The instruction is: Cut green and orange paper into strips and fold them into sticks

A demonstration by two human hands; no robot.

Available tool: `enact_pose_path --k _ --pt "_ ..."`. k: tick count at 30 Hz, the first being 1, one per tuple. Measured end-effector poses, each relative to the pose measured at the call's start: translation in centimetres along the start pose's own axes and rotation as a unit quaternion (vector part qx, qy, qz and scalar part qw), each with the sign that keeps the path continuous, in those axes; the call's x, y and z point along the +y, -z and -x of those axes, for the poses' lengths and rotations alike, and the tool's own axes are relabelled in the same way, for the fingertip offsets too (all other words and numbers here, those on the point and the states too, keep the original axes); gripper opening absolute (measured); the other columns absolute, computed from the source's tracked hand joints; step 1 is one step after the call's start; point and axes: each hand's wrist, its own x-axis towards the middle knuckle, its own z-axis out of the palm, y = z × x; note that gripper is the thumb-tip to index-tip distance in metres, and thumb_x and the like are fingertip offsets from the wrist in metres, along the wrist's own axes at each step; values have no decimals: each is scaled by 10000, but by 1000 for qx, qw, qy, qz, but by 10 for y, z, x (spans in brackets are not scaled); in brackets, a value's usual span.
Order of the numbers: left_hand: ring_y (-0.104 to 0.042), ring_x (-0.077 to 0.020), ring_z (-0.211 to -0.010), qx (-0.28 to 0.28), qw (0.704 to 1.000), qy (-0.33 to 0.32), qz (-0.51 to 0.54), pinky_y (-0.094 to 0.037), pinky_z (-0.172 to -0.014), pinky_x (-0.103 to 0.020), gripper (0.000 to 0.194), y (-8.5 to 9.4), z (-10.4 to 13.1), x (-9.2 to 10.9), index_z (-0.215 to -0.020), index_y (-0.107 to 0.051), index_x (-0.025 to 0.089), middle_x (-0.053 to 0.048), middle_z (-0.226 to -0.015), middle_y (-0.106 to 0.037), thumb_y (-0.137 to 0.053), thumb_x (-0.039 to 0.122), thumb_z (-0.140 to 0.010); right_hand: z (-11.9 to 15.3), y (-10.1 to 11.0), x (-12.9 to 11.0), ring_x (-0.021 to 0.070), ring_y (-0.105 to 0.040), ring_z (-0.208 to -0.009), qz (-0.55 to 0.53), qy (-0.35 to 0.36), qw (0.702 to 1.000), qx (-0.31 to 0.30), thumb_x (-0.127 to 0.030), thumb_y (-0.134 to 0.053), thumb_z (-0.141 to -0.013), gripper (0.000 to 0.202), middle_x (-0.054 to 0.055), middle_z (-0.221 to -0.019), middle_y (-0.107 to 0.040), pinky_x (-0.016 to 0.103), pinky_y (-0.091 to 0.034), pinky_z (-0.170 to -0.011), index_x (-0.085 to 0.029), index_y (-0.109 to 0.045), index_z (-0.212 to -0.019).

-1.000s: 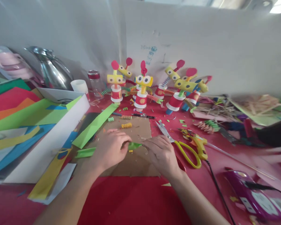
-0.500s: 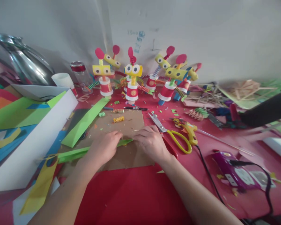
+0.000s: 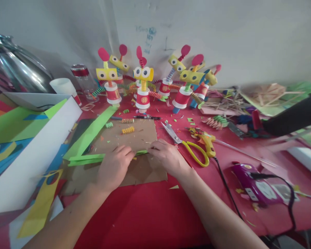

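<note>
A narrow green paper strip (image 3: 86, 159) runs left to right over the brown cardboard (image 3: 147, 169). My left hand (image 3: 116, 166) is closed on its middle, fingers curled down. My right hand (image 3: 168, 157) pinches the strip's right end, and a short green stretch shows between both hands. The fingertips are partly hidden. A wider green paper strip (image 3: 93, 129) lies slanting behind my left hand. Small coiled paper springs, one yellow (image 3: 128, 130), one striped (image 3: 128, 121) and one green (image 3: 109, 125), rest on the cardboard beyond my hands.
Yellow-handled scissors (image 3: 197, 152) and a yellow glue gun (image 3: 209, 145) with a black cord lie right of my right hand. Several paper-cup figures (image 3: 143, 98) stand along the wall. A white box (image 3: 41, 152) of coloured paper is at left. A purple device (image 3: 256, 186) sits at right.
The green strip's left part has swung up and now lies flatter, its end near the wider strip. Both hands stay on the strip with small movements. The view has shifted slightly.
</note>
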Motion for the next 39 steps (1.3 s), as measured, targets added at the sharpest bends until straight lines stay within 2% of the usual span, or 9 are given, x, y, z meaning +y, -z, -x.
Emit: enact_pose_path --k 7,10,14,18,22,27,31,36,39 --pt "-561 -235 -852 29 989 -101 -99 -483 -732 -375 185 -4 4 -3 -984 -676 114 -80 -908 -630 -508 98 -908 3 2 -2 210 -548 -928 2 -14 1000 -15 -109 -599 -889 188 80 -988 -668 304 -484 -779 -157 -699 -1041" --pt "-554 -233 -868 35 992 -82 -90 -478 -706 -359 181 -6 5 -4 -1001 -673 121 -73 -905 -622 -511 133 -922 2 2 -6 222 -546 -957 0 -15 1000 -5 -70 -582 -868 221 88 -1006 -672 336 -484 -839 -154 -704 -1031" --pt "-538 -230 -873 6 995 -69 -75 -468 -718 -361 183 -4 4 -4 -946 -684 148 -69 -909 -613 -502 157 -933 -5 -3 -15 244 -554 -982 -16 -18 999 35 -85 -581 -853 227 98 -968 -685 381 -480 -874 -155 -720 -1019" --pt "-521 -230 -891 4 999 -45 -17 -467 -758 -364 207 -3 4 -8 -970 -690 165 -68 -906 -593 -485 153 -940 -12 -11 -16 205 -594 -889 -44 8 998 38 -55 -578 -855 207 83 -919 -699 349 -498 -841 -169 -740 -916" --pt "-522 -218 -894 2 999 -28 44 -466 -773 -352 203 -3 7 -14 -1014 -671 160 -56 -887 -578 -480 152 -945 -9 -17 -11 189 -607 -892 -71 23 995 60 -35 -541 -883 244 80 -949 -699 321 -510 -813 -158 -731 -972" --pt "-523 -223 -855 -36 997 -63 0 -448 -727 -365 247 0 6 -13 -872 -669 149 -59 -868 -582 -442 186 -965 -6 -19 -9 190 -592 -889 -70 28 995 58 -15 -490 -896 286 90 -946 -683 320 -509 -779 -158 -727 -970" --pt "-542 -232 -851 -69 994 -74 -39 -449 -716 -375 180 6 7 -7 -927 -669 139 -63 -906 -617 -489 134 -932 -5 -18 -10 184 -582 -897 -66 30 996 42 -32 -512 -894 269 73 -960 -679 307 -503 -782 -176 -729 -958" --pt "-589 -217 -832 -61 998 -15 3 -470 -677 -341 237 7 11 -7 -971 -688 166 -65 -927 -639 -468 98 -919 -5 -17 -18 178 -589 -872 -94 -36 994 44 -16 -549 -825 275 65 -945 -661 293 -497 -772 -191 -743 -911" --pt "-618 -212 -833 -49 999 15 18 -486 -668 -327 268 3 13 -10 -978 -699 181 -66 -949 -658 -485 57 -877 -10 -19 -24 179 -592 -829 -114 -91 987 66 -90 -588 -853 186 59 -871 -660 293 -486 -760 -180 -741 -907"
